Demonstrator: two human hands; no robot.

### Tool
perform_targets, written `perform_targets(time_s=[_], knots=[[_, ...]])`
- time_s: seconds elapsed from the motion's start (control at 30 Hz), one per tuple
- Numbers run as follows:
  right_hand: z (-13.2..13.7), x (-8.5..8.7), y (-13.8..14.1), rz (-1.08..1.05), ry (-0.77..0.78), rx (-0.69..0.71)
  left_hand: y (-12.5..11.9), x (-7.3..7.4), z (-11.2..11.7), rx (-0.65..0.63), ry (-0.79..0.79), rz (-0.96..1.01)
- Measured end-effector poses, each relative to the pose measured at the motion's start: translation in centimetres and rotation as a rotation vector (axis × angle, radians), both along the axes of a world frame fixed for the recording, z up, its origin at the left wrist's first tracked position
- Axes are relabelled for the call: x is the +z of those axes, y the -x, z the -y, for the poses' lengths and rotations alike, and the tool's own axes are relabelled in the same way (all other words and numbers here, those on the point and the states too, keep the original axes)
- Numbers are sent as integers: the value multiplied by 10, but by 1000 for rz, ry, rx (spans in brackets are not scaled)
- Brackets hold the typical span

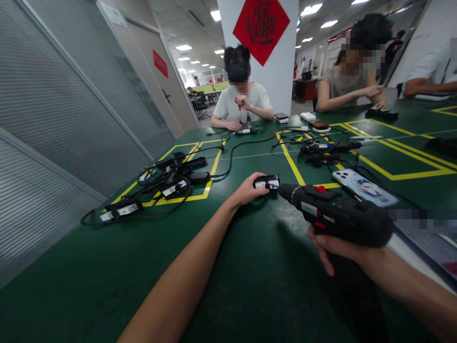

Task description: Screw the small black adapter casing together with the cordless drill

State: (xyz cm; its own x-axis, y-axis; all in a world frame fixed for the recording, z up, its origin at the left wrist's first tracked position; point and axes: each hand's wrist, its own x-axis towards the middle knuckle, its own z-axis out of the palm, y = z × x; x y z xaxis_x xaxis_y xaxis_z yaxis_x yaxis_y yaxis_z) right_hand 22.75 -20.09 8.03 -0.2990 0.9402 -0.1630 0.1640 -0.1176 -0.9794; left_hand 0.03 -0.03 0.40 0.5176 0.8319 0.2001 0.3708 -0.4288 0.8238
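My left hand [247, 191] grips a small black power adapter [267, 182] with a white label, holding it down on the green table [250, 267]. In my right hand [332, 247] is a black cordless electric screwdriver [335, 214] with red buttons. Its tip points left and meets the right end of the adapter. The handle of the tool is hidden under my fingers and wrist.
A heap of black adapters with cables [167, 178] lies inside yellow floor-tape lines at left. More adapters and cables [317, 150] sit beyond, with a phone [367, 187] at right. A person [243, 102] sits opposite working with a screwdriver; two other people sit far right.
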Motion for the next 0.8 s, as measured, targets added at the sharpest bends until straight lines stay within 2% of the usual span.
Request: perform_targets(time_s=[0.3,0.53,0.8], knots=[[0,1,6,-66,28,-78,1,0,-1,8,-28,-22],[-4,-6,-1,-38,44,30,2,-3,-2,18,-40,-17],[-6,-13,-4,-50,99,48,1,-5,-2,22,-42,-9]])
